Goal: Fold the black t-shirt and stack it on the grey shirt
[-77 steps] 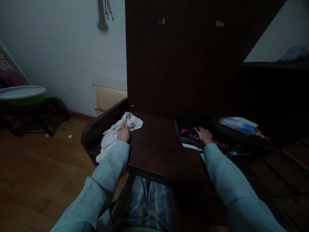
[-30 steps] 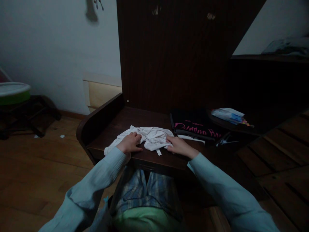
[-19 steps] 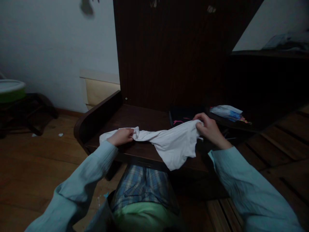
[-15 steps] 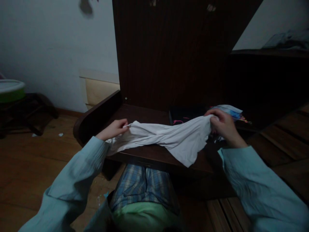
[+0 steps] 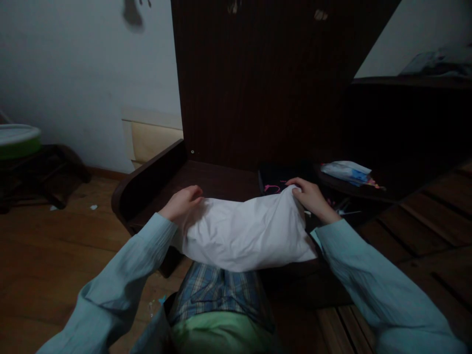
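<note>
A white piece of cloth [image 5: 243, 233] spreads between my two hands, wrinkled, its lower edge hanging over the front of the dark wooden desk [image 5: 217, 177] above my lap. My left hand [image 5: 186, 201] is closed on its upper left corner. At the upper right, my right hand [image 5: 311, 196] pinches the other corner between thumb and fingers. What kind of garment or cloth it is I cannot tell. Just behind the right hand lies a black flat item with pink marks [image 5: 275, 178], partly covered by the cloth.
A blue and white plastic packet [image 5: 346, 172] lies right of the black item. The desk's raised side panel [image 5: 147, 174] borders the left. A green and white round container [image 5: 18, 140] sits on a dark stool at far left. Slatted wood [image 5: 346, 327] shows at lower right.
The cloth has gone from a stretched, bunched strip to a wider, fuller sheet hanging nearer my lap. My right hand has moved left and my left hand slightly right, bringing them closer together.
</note>
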### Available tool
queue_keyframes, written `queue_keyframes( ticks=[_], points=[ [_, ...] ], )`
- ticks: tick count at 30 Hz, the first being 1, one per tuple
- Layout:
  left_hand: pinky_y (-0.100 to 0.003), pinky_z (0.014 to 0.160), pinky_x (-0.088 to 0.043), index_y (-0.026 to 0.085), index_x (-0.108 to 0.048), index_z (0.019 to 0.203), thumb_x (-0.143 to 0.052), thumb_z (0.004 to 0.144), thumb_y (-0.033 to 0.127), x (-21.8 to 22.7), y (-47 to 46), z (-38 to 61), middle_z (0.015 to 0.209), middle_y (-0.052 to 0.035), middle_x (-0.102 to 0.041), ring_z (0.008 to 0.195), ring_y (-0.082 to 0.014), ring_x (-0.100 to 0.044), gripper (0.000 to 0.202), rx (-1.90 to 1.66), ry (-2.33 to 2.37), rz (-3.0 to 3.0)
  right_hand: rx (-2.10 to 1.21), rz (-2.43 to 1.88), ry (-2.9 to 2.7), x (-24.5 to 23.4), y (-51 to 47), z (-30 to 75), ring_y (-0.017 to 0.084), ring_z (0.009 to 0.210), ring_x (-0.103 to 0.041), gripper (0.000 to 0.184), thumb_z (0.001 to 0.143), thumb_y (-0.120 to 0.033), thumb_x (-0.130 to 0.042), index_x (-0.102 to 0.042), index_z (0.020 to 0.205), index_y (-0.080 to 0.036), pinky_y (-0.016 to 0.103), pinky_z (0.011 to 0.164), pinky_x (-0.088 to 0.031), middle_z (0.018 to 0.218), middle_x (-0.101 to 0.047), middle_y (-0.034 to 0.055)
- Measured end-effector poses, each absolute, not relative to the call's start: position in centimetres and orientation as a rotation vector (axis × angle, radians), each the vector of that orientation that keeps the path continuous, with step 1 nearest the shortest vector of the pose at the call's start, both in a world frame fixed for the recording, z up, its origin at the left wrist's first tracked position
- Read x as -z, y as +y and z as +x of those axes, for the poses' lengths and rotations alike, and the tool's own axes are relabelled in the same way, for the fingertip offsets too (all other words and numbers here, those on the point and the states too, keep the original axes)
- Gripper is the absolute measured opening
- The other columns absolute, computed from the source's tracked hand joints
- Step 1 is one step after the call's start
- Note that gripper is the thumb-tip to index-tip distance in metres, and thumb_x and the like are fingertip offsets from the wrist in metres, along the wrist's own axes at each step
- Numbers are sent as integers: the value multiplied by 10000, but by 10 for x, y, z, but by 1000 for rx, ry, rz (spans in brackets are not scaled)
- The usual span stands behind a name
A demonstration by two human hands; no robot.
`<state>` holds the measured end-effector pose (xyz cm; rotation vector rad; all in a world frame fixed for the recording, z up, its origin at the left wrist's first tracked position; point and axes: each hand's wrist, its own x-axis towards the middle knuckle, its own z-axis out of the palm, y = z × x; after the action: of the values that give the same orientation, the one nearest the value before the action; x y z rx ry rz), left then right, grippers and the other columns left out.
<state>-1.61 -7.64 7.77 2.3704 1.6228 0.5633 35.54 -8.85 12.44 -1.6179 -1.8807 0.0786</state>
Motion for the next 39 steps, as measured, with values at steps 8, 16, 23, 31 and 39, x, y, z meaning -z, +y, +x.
queue_keyframes(
  ticks=[8, 16, 23, 31, 39],
  points=[
    [-268, 938, -366, 172, -525, 1159, -585, 695, 474, -47, -85, 1, 1257, -113, -524, 1144, -230, -489, 558, -64, 1452, 2459, -193, -1471, -1906, -92, -77, 328, 187, 851, -590, 251, 678, -188, -430, -620, 841, -190, 312, 801, -423, 894, -663, 41],
    [-380, 1039, -263, 192, -437, 1274, -478, 815, 372, -18, -62, -6, 1409, -124, -332, 1298, -243, -296, 495, -133, 1558, 2514, -291, -1414, -1783, -61, -67, 301, 189, 808, -568, 202, 648, -158, -411, -574, 759, -200, 318, 777, -424, 805, -634, 32],
    [-385, 1049, -223, 182, -366, 1321, -328, 882, 351, -13, -28, -6, 1431, -109, -294, 1319, -223, -246, 473, -163, 1855, 2447, -180, -1356, -1641, -46, -54, 294, 199, 841, -543, 239, 635, -112, -352, -543, 746, -202, 333, 794, -423, 819, -593, 54],
    [-399, 1052, -227, 164, -421, 1277, -333, 872, 305, -9, -10, 5, 1402, -115, -349, 1304, -226, -280, 437, -351, 1962, 2369, -315, -1120, -2153, -5, -68, 263, 195, 995, -527, 196, 764, -170, -426, -604, 843, -194, 374, 919, -390, 1000, -602, 76],
    [-415, 1014, -341, 176, -492, 1182, -469, 808, 369, -42, -26, -1, 1280, -108, -489, 1201, -227, -433, 421, -1263, 1510, 2088, -236, -1138, -2006, -47, -86, 266, 209, 1028, -540, 257, 827, -323, -482, -589, 1034, -216, 402, 917, -418, 1072, -604, 72]
  ],
)
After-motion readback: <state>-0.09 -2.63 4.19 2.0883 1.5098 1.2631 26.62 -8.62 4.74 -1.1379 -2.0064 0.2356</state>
